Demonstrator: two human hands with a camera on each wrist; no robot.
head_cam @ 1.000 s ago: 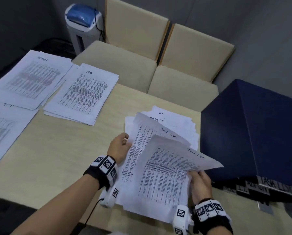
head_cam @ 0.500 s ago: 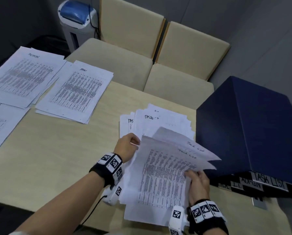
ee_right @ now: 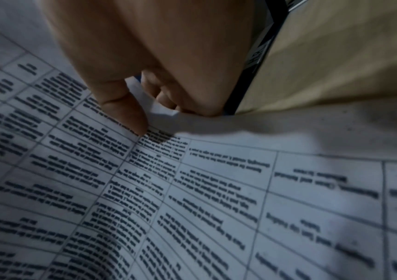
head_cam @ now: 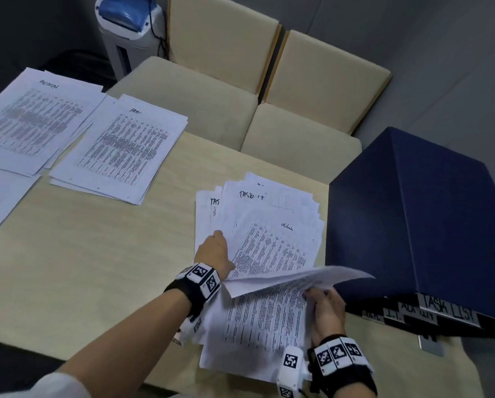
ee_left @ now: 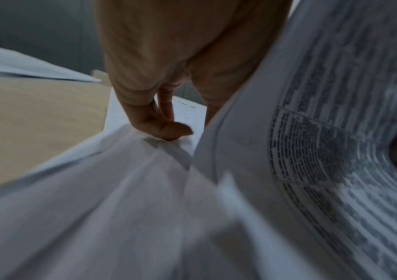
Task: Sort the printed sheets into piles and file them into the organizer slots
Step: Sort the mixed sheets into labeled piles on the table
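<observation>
The lifted sheets (head_cam: 298,278) arch over the loose stack (head_cam: 269,202) between the hands. The right hand (head_cam: 325,308) pinches their right edge, and the left hand (head_cam: 213,254) pinches a sheet at the stack's left edge. The sorted piles (head_cam: 120,147) lie well to the left, so the left hand is probably nearer to them.

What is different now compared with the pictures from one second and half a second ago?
The lifted sheets, raised steeply before, have swung down nearly flat toward the right, their edge pinched by the right hand. This uncovered a printed sheet beneath. The left hand moved forward and pinches the left edge of the fanned pile. The sorted piles and the blue organizer stayed put.
</observation>
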